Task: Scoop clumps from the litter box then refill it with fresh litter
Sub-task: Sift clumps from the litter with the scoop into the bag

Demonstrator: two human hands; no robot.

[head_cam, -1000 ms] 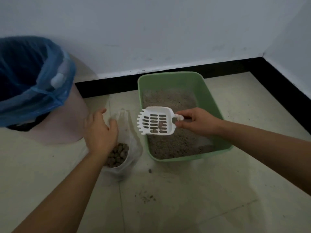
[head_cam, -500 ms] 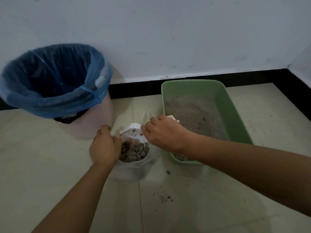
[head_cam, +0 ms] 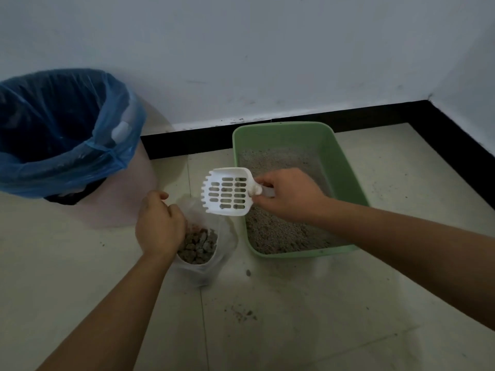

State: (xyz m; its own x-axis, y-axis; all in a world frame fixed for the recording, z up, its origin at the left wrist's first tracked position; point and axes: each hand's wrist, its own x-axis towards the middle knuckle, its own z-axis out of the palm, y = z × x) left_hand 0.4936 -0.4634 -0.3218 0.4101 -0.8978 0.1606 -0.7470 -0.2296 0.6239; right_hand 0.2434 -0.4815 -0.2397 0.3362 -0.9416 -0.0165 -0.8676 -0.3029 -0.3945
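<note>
Tiled floor. My right hand pinches the slotted scoop; my left hand grips the clear bag of clumps beside the green litter box.

Bare left grip, bare right grip; left forearm, right forearm equally bare.

litter box: we see pale green, plain all over
litter: grey-beige, finely speckled
scoop: white, with rows of slots that we read as dark bars
clumps: brownish grey, mottled
bag: translucent, whitish
bin: pale pink
liner: see-through blue, darker inside
floor: cream tiles, where we note dark specks
skirting: black
wall: off-white
</note>
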